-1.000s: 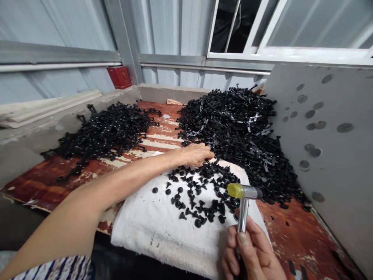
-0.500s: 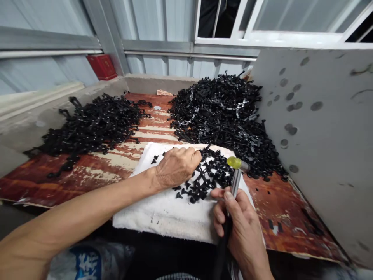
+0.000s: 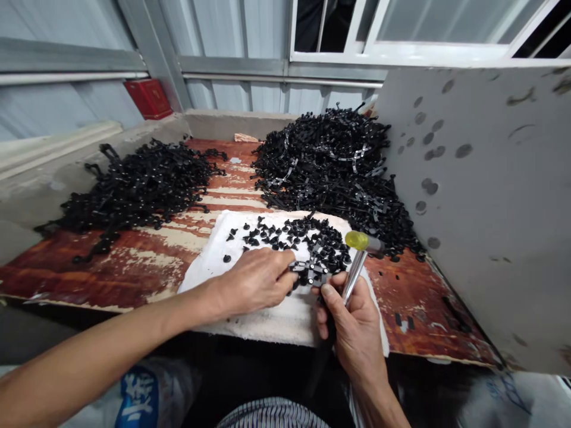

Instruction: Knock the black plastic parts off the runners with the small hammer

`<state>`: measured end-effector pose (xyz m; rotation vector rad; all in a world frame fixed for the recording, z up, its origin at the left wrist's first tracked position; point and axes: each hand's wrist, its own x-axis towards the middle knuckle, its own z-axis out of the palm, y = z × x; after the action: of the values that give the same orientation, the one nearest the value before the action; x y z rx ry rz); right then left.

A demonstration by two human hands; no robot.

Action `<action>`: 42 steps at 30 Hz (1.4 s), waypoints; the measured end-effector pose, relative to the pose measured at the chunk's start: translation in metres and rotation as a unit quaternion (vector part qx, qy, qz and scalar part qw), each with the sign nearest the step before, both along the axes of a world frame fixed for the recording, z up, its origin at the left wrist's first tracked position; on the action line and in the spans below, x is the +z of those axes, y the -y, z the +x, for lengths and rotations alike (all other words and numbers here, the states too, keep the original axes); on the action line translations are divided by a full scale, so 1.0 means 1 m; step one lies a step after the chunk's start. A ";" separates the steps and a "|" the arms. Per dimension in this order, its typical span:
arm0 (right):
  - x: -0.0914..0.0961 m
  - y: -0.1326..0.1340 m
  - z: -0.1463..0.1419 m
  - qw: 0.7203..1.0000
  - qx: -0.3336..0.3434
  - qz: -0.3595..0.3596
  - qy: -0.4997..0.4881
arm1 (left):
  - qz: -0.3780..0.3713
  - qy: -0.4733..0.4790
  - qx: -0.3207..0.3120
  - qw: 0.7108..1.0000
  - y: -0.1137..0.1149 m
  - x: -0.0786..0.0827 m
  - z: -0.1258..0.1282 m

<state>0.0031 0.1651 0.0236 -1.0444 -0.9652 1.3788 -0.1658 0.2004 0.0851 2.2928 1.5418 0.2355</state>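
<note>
My left hand point(image 3: 263, 279) is closed, its thumb and fingers pinching one end of a flat, dark linked part point(image 3: 311, 272) with small shiny dots. The other end of that part reaches the fingertips of my right hand point(image 3: 354, 318). Wrapped in my right hand is a mallet point(image 3: 357, 267) with a yellow-tipped head, a silver shaft and a black grip. Both hands are over a white cloth point(image 3: 207, 261). On this cloth lie many small black plug-like pieces point(image 3: 279, 235), some hidden behind my hands and the linked part.
A big heap of black strip parts point(image 3: 325, 154) rises at the back right, beside a grey upright panel point(image 3: 473, 226). Another black heap point(image 3: 147, 184) lies on the left of the worn red-brown board point(image 3: 147, 267). A red box point(image 3: 148, 98) stands in the back corner.
My left hand has drawn back toward me from the small black pieces, and the linked part now shows between both hands. The mallet stays in my right hand, slightly shifted left.
</note>
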 end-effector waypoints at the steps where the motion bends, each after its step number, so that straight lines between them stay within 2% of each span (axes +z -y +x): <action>1: 0.000 0.001 0.002 1.000 0.015 -0.003 0.003 | -0.080 0.063 -0.006 0.995 0.000 0.004 -0.005; 3: 0.001 0.002 0.006 0.999 0.047 -0.008 0.012 | -0.219 0.179 -0.003 0.959 -0.004 0.014 -0.012; 4: 0.001 0.003 0.008 0.998 0.062 -0.008 0.018 | -0.263 0.222 0.011 0.939 -0.006 0.017 -0.014; 7: 0.000 0.004 0.012 0.995 0.091 -0.006 0.033 | -0.352 0.289 0.050 0.889 -0.015 0.019 -0.010; 11: 0.000 0.003 0.013 0.994 0.100 -0.001 0.048 | -0.437 0.340 0.048 0.831 -0.022 0.009 0.002; 14: 0.000 0.001 0.012 0.994 0.099 -0.002 0.055 | -0.422 0.373 0.079 0.822 -0.022 0.008 -0.001; 18: 0.002 -0.001 0.010 0.996 0.076 -0.006 0.047 | -0.360 0.429 0.168 0.811 -0.015 0.018 -0.032; 22: 0.003 0.000 0.008 0.997 0.064 -0.007 0.048 | -0.311 0.492 0.270 0.767 0.004 0.019 -0.075; 26: -0.001 0.004 0.008 0.995 0.038 -0.002 0.096 | -0.293 0.525 0.357 0.715 0.021 0.006 -0.101; 31: -0.002 0.008 0.006 0.991 0.013 -0.012 0.130 | -0.290 0.551 0.382 0.683 0.026 -0.005 -0.112; 37: 0.002 0.009 0.002 0.988 -0.009 -0.013 0.153 | -0.297 0.555 0.374 0.681 0.023 -0.010 -0.120; 42: 0.003 0.008 0.003 0.988 -0.018 -0.015 0.155 | -0.273 0.557 0.403 0.674 0.019 -0.015 -0.122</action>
<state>0.0059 0.1574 0.0266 -1.3183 -1.1470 1.2261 -0.2876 0.1812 0.0704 0.5320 1.4194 0.9986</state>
